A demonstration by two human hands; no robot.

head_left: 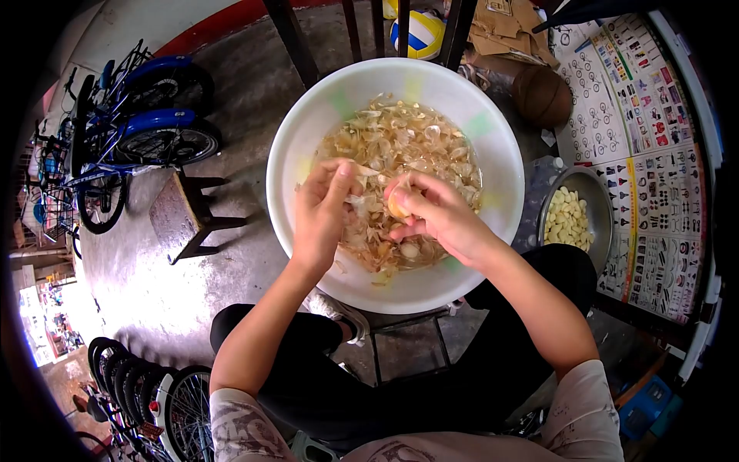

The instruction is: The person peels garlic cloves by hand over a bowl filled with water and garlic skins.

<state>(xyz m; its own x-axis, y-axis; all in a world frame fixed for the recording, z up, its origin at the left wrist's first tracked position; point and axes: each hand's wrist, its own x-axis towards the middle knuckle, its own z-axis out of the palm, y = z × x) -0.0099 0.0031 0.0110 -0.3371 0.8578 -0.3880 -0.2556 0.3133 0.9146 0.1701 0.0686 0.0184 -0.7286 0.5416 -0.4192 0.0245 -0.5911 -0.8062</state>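
Right hand point(439, 212) pinching clove point(397, 203), left hand point(325, 202) narrow-fingered (grip unclear), basin point(479, 115) of skins point(416, 137) beneath, bowl point(605, 212) right, stool point(175, 217) left.

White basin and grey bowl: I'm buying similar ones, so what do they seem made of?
White basin: probably plastic, smooth and satiny, given its thick rounded rim.
Grey bowl: likely metal, perhaps stainless steel, given the thin rim and dull silvery sheen.

one left hand point(318, 209), one right hand point(453, 221), one clove point(396, 203) in the right fingers point(418, 204), one basin point(499, 154) under all the fingers, one metal bowl point(603, 209) right of them, one stool point(173, 212) left, one volleyball point(423, 35) and one brown ball point(543, 96) beyond
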